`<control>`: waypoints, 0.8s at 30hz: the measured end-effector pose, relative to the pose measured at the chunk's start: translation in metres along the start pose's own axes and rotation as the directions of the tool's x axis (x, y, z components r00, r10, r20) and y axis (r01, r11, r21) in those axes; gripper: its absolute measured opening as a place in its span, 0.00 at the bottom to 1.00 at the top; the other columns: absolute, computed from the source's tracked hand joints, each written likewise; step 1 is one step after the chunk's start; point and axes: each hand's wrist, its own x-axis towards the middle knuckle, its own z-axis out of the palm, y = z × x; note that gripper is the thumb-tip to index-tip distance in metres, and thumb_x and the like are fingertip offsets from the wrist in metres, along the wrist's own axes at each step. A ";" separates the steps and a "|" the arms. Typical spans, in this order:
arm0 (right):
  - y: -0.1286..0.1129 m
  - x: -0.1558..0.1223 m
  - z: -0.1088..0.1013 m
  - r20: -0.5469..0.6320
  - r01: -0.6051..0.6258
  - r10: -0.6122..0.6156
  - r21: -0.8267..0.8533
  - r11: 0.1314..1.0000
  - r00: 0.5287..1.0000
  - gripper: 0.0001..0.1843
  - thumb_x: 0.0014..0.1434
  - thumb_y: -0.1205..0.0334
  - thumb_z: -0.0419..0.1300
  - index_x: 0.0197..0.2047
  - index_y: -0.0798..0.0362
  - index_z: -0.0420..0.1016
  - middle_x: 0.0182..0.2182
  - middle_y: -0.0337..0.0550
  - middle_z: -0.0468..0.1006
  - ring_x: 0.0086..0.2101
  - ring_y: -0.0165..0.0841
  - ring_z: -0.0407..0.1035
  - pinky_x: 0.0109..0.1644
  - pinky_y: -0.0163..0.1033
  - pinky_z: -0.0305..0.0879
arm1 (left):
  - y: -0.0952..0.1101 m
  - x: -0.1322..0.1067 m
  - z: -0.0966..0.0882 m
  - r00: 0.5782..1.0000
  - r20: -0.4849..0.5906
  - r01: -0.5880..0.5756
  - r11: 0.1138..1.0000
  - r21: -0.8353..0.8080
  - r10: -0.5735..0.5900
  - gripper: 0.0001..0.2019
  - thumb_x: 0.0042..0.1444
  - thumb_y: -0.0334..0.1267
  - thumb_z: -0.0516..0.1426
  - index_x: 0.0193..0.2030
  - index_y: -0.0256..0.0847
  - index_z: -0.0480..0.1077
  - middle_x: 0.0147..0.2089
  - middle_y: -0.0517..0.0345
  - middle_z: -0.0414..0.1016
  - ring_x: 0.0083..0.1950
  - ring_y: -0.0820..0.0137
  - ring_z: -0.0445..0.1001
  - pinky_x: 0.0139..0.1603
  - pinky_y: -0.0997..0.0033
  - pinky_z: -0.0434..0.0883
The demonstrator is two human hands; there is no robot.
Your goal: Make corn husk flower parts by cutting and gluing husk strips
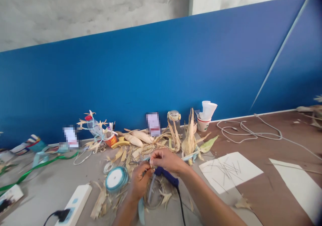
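My left hand (pixel 140 182) and my right hand (pixel 166 161) meet over the table, both with fingers pinched together on a small pale piece, apparently corn husk with light ribbon. A blue-handled tool (pixel 167 175), likely a glue gun with a black cord, lies under my right wrist. A roll of teal ribbon (pixel 115 178) sits just left of my left hand. Dried corn husk scraps (pixel 130 152) lie all around.
A white power strip (pixel 75 202) with a black plug lies at the lower left. Green ribbon (pixel 37 167) trails left. Paper cups (pixel 205 117), a decorated bottle (pixel 93 127) and husk bundles stand by the blue partition. White sheets (pixel 230 170) and a white cable (pixel 249 130) lie right.
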 end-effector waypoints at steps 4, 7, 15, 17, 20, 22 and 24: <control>-0.002 -0.002 -0.002 0.031 0.009 -0.007 -0.086 0.996 0.999 0.03 0.46 0.70 0.57 0.22 0.55 0.69 0.20 0.33 0.68 0.24 0.26 0.60 0.30 0.32 0.54 | 0.002 0.000 0.001 1.000 0.005 -0.027 1.000 0.014 0.027 0.12 0.54 0.35 0.56 0.20 0.40 0.66 0.22 0.62 0.66 0.26 0.73 0.64 0.28 0.74 0.61; -0.003 -0.004 -0.004 0.098 0.023 -0.018 -0.051 0.998 0.995 0.02 0.46 0.68 0.58 0.24 0.55 0.71 0.21 0.34 0.70 0.25 0.27 0.61 0.31 0.32 0.55 | 0.002 0.000 0.000 1.000 0.010 0.005 1.000 0.017 -0.005 0.11 0.54 0.35 0.56 0.21 0.40 0.67 0.21 0.62 0.66 0.25 0.72 0.64 0.29 0.74 0.61; -0.003 -0.005 -0.003 0.067 -0.010 0.013 -0.042 0.999 0.998 0.03 0.45 0.70 0.58 0.22 0.55 0.70 0.19 0.33 0.69 0.24 0.27 0.61 0.30 0.32 0.55 | 0.005 -0.001 -0.001 0.998 0.052 -0.030 0.998 0.046 0.027 0.11 0.55 0.37 0.55 0.22 0.41 0.68 0.24 0.60 0.69 0.28 0.70 0.66 0.31 0.72 0.63; -0.002 -0.004 -0.001 0.013 -0.029 0.029 -0.049 0.998 0.999 0.04 0.43 0.72 0.58 0.22 0.54 0.69 0.19 0.32 0.67 0.24 0.26 0.60 0.29 0.32 0.54 | 0.005 -0.001 0.000 0.997 0.066 -0.050 0.996 0.074 0.045 0.11 0.56 0.38 0.55 0.22 0.41 0.69 0.24 0.60 0.69 0.29 0.70 0.67 0.31 0.71 0.63; 0.002 -0.003 0.003 -0.029 -0.052 0.050 -0.063 0.997 0.998 0.06 0.41 0.73 0.59 0.21 0.54 0.68 0.18 0.31 0.66 0.23 0.26 0.58 0.28 0.32 0.53 | 0.005 -0.002 0.002 0.995 0.084 -0.066 0.992 0.108 0.057 0.11 0.56 0.38 0.55 0.23 0.41 0.69 0.25 0.59 0.69 0.29 0.69 0.67 0.32 0.71 0.64; 0.004 -0.002 0.004 -0.037 -0.062 0.059 -0.070 0.996 0.998 0.05 0.41 0.72 0.59 0.21 0.53 0.68 0.18 0.32 0.66 0.23 0.26 0.58 0.28 0.32 0.53 | 0.004 -0.002 0.002 0.995 0.074 -0.068 0.991 0.111 0.060 0.12 0.56 0.37 0.55 0.22 0.41 0.69 0.24 0.60 0.68 0.29 0.70 0.67 0.32 0.71 0.64; 0.005 0.000 0.005 -0.051 -0.057 0.054 -0.058 0.997 0.997 0.04 0.42 0.71 0.59 0.23 0.53 0.68 0.19 0.32 0.66 0.24 0.27 0.59 0.28 0.32 0.53 | 0.003 -0.002 0.002 0.998 0.044 -0.059 0.992 0.107 0.055 0.11 0.56 0.37 0.55 0.22 0.41 0.68 0.24 0.60 0.68 0.29 0.70 0.67 0.32 0.71 0.64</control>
